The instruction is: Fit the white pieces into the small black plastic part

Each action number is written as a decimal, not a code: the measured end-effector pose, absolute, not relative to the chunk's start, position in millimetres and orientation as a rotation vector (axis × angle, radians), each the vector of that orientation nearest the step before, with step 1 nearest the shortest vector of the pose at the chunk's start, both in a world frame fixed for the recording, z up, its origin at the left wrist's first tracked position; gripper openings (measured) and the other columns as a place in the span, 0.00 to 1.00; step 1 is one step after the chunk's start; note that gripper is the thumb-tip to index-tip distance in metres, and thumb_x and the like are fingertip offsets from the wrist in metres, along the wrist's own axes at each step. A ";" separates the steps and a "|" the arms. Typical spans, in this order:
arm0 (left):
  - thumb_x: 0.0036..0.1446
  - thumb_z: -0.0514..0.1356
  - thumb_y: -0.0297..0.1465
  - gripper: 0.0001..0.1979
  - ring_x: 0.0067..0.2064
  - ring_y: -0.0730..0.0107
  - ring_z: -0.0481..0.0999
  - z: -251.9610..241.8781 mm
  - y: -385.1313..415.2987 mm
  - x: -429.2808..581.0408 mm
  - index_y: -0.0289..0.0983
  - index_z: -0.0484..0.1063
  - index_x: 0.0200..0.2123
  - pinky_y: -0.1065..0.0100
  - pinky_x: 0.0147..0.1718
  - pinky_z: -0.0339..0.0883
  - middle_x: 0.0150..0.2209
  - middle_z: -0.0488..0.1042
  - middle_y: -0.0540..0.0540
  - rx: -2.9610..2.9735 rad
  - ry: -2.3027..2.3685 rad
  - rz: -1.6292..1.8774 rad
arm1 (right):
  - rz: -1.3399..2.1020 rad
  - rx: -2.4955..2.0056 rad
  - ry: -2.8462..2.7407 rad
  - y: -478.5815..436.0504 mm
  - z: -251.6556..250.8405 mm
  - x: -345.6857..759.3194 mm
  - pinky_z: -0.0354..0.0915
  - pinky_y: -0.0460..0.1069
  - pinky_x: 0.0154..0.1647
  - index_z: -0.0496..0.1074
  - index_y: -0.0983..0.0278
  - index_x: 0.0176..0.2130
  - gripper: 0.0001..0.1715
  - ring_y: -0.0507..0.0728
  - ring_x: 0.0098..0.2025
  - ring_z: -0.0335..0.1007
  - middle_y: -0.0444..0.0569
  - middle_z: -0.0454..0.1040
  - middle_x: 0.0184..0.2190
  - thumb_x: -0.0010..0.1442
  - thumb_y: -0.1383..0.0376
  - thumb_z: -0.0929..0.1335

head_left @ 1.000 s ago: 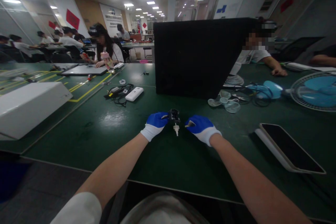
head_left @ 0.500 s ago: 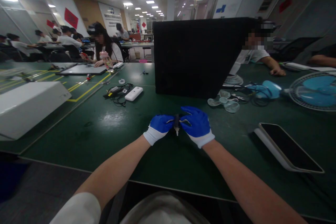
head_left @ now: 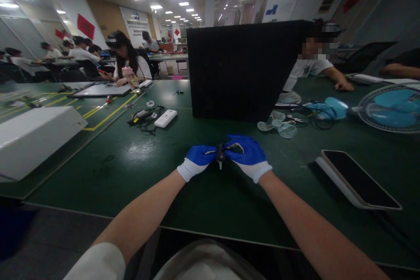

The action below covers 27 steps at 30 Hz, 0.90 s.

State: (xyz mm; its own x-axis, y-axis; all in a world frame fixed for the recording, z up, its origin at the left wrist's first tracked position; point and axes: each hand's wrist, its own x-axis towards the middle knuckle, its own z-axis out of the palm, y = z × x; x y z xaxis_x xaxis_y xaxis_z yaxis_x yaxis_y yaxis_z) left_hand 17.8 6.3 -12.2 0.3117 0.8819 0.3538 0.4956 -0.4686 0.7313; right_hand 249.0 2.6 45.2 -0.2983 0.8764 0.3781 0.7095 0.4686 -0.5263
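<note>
A small black part [head_left: 220, 153] with a pale, narrow tip pointing toward me is held between both hands, just above the green table. My left hand [head_left: 199, 156], in a blue and white glove, is closed with its fingertips pinching the part's left side. On the other side, my right hand [head_left: 248, 154], gloved alike, curls its thumb and fingers against the part, leaving a gap inside the curl. The gloves hide some of the part, and its exact kind cannot be made out.
A big black box [head_left: 239, 74] stands beyond my hands. To its right lie clear fan blades [head_left: 278, 125], cables and a blue fan [head_left: 390, 107]. A phone-like device [head_left: 361, 179] rests at right. Left are a white power bank [head_left: 166, 118], cables [head_left: 144, 118] and a white box [head_left: 39, 140]. People sit across.
The fingers of my right hand have curled closer to the black part, and its pale tip shows shorter. The view has shifted slightly.
</note>
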 end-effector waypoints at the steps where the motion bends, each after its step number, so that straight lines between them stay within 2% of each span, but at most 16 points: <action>1: 0.64 0.60 0.31 0.11 0.48 0.64 0.82 -11.2 5.8 17.6 0.42 0.82 0.44 0.61 0.54 0.73 0.45 0.84 0.49 2.088 1.219 1.040 | 0.343 -1.311 -2.075 2.7 45.6 250.3 0.63 0.69 0.62 0.81 0.59 0.44 0.15 0.67 0.60 0.71 0.52 0.76 0.56 0.61 0.55 0.71; 6: 0.64 0.59 0.30 0.11 0.48 0.64 0.82 -9.1 5.9 17.2 0.42 0.82 0.44 0.59 0.54 0.73 0.45 0.84 0.49 2.117 1.277 1.007 | 0.410 -1.338 -2.095 4.6 46.1 254.6 0.59 0.69 0.66 0.71 0.59 0.61 0.34 0.68 0.65 0.65 0.54 0.71 0.62 0.60 0.49 0.70; 10: 0.64 0.59 0.31 0.11 0.48 0.64 0.82 -12.6 6.9 16.9 0.42 0.82 0.45 0.61 0.54 0.73 0.44 0.84 0.49 2.129 1.258 0.949 | 0.399 -1.386 -2.175 3.1 43.0 248.7 0.58 0.70 0.66 0.67 0.61 0.65 0.41 0.71 0.68 0.61 0.58 0.66 0.66 0.59 0.49 0.72; 16: 0.64 0.59 0.31 0.12 0.47 0.64 0.82 -13.4 6.2 18.1 0.41 0.82 0.45 0.62 0.53 0.73 0.44 0.84 0.48 2.132 1.225 0.946 | 0.335 -1.459 -2.161 3.6 36.9 245.2 0.57 0.69 0.68 0.70 0.62 0.63 0.36 0.70 0.68 0.60 0.57 0.67 0.66 0.60 0.50 0.70; 21: 0.62 0.60 0.28 0.12 0.49 0.64 0.82 -10.9 8.6 20.6 0.42 0.82 0.46 0.61 0.53 0.75 0.46 0.84 0.48 2.035 1.266 1.022 | 0.359 -1.400 -2.033 12.0 45.2 261.1 0.62 0.67 0.65 0.76 0.60 0.57 0.27 0.67 0.62 0.68 0.54 0.74 0.60 0.65 0.49 0.65; 24: 0.61 0.61 0.27 0.12 0.50 0.62 0.82 -9.7 14.7 16.4 0.41 0.82 0.45 0.59 0.54 0.75 0.47 0.83 0.46 1.947 1.418 1.102 | 0.229 -1.428 -2.010 15.4 50.5 272.5 0.66 0.65 0.61 0.79 0.60 0.53 0.22 0.65 0.57 0.74 0.53 0.79 0.53 0.67 0.54 0.63; 27: 0.63 0.61 0.29 0.10 0.49 0.61 0.82 -9.1 23.0 7.9 0.39 0.82 0.45 0.58 0.52 0.75 0.46 0.83 0.45 1.877 1.558 1.183 | 0.130 -1.266 -2.360 12.7 47.5 272.2 0.65 0.65 0.62 0.80 0.55 0.51 0.20 0.64 0.56 0.75 0.48 0.81 0.51 0.66 0.64 0.63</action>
State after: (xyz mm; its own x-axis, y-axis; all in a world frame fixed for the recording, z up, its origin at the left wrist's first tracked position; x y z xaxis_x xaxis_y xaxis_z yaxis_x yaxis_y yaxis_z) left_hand 7.9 23.0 -9.1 0.0064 0.9415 0.3370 0.5775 -0.2786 0.7674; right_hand 272.2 12.7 47.5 -0.4732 0.8093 0.3480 0.7662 0.5730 -0.2909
